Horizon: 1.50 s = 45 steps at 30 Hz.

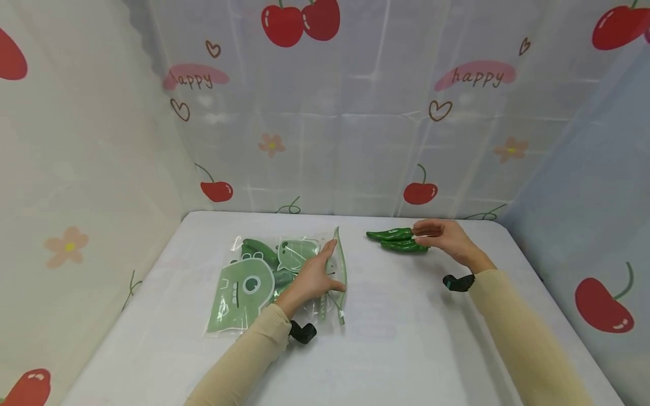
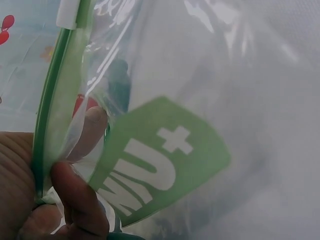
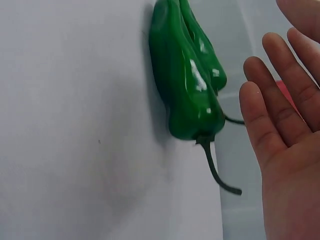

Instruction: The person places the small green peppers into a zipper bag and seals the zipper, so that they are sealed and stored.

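A clear zip bag (image 1: 238,293) with a green dinosaur print lies on the white table (image 1: 401,338), with green peppers (image 1: 260,248) inside it. My left hand (image 1: 312,279) pinches the bag's green zip rim (image 1: 341,265) at its right side and lifts that edge. In the left wrist view my thumb (image 2: 75,200) and fingers clamp the rim (image 2: 50,110) beside a green label (image 2: 165,160). Two more green peppers (image 1: 398,240) lie side by side to the right. My right hand (image 1: 444,238) is at their stem ends with straight fingers (image 3: 280,130), just beside the peppers (image 3: 185,85).
Cherry-patterned plastic sheets (image 1: 355,113) wall in the table at the back and on both sides. Bare table surface stretches between the bag and the loose peppers and toward the front edge.
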Motion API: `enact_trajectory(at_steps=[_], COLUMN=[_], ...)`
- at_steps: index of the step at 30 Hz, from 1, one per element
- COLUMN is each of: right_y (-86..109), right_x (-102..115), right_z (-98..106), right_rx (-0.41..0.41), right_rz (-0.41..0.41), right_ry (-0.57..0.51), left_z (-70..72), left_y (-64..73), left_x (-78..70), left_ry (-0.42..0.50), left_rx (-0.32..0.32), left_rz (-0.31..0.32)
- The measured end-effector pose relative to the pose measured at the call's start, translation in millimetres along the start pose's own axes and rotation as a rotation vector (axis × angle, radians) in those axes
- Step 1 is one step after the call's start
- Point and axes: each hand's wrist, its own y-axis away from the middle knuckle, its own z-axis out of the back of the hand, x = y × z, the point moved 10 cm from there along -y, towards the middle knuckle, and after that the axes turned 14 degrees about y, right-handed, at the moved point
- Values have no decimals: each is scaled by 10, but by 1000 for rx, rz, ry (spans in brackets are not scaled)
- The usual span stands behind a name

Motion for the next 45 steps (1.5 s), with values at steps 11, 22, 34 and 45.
enact_trajectory(at_steps=[11,22,34,45], right_y=[0,-14,-19,63], right_x=[-330,-472,-609,-503], right_z=[90,-12,-172,-274], right_rx=[-46,-35,-41,-44], right_rz=[-110,-136,-137,-99], right_ry=[58,45,87,139], left_z=[-10,-2,-4,22], left_y=[0,16,47,53], left_x=[27,8,-4,4], left_ry=[11,20,33,39], left_rx=[-3,-9,-9,-8], left_rz=[-3,-1,0,-1])
